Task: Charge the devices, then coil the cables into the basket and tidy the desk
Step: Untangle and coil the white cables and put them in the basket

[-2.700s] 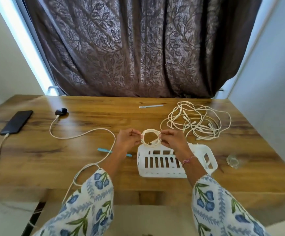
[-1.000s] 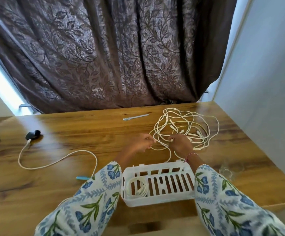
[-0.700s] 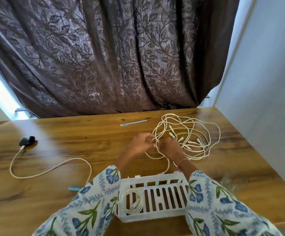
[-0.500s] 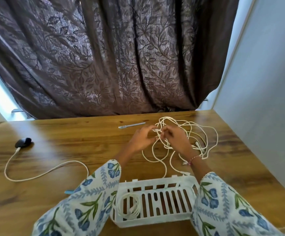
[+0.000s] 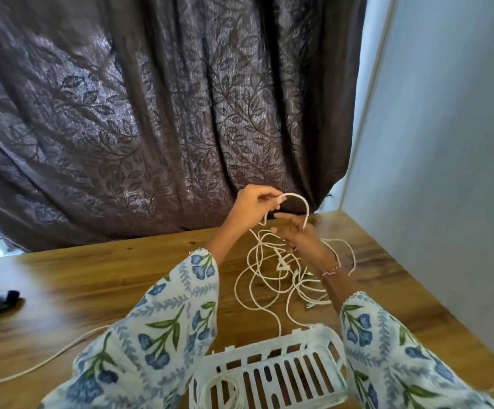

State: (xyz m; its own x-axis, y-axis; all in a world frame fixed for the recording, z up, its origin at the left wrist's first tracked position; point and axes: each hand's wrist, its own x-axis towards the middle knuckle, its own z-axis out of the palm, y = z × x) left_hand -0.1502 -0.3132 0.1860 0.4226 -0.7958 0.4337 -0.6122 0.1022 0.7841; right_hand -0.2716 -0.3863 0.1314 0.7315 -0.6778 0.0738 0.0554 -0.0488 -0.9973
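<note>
A tangle of white cables (image 5: 272, 273) lies on the wooden desk (image 5: 92, 278) beyond a white slatted basket (image 5: 272, 373). One coiled white cable (image 5: 225, 394) lies in the basket's left end. My left hand (image 5: 251, 212) is raised above the tangle and pinches one cable end, which arches over to my right hand (image 5: 295, 234). My right hand holds the same cable a little lower, its fingers loosely curled round the strand. The rest of that cable hangs down into the tangle.
A small black device (image 5: 0, 301) sits at the desk's left with a white charging cable (image 5: 33, 364) plugged in and trailing toward the front edge. A dark leaf-patterned curtain (image 5: 166, 113) hangs behind the desk, and a pale wall (image 5: 446, 172) stands on the right.
The first coil went from my hands into the basket. Both hands then reached to the tangle, took one cable and lifted its end up off the desk.
</note>
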